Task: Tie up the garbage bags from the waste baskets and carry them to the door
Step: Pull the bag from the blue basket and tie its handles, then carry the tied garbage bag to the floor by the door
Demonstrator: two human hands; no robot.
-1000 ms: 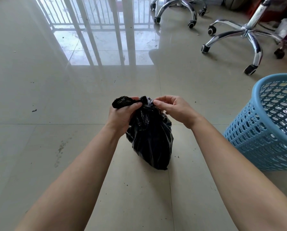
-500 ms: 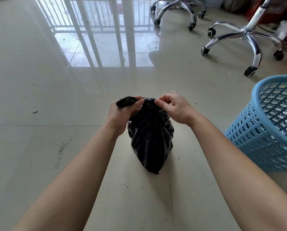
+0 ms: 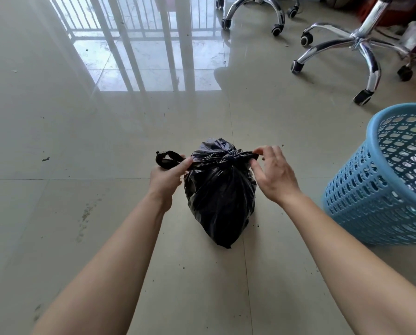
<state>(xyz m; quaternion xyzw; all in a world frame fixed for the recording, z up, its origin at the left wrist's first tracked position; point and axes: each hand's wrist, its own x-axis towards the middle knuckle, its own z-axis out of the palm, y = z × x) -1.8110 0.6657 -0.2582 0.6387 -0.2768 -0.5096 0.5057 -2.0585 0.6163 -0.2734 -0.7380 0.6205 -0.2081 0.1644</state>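
A full black garbage bag stands on the tiled floor in front of me, with a knot at its top. My left hand grips the bag's left tail, whose looped end sticks out past my fist. My right hand pinches the short right tail between thumb and forefinger, the other fingers spread. The two tails are stretched sideways from the knot. A light blue perforated waste basket stands just right of the bag.
Two chrome swivel-chair bases on castors stand at the back, one on the right and one at the top middle. Cluttered items sit at the far right edge. Barred light reflects off the glossy floor at the back left.
My hands have pulled apart sideways, drawing the bag's two tails out and tightening the knot. The bag's top is now cinched.
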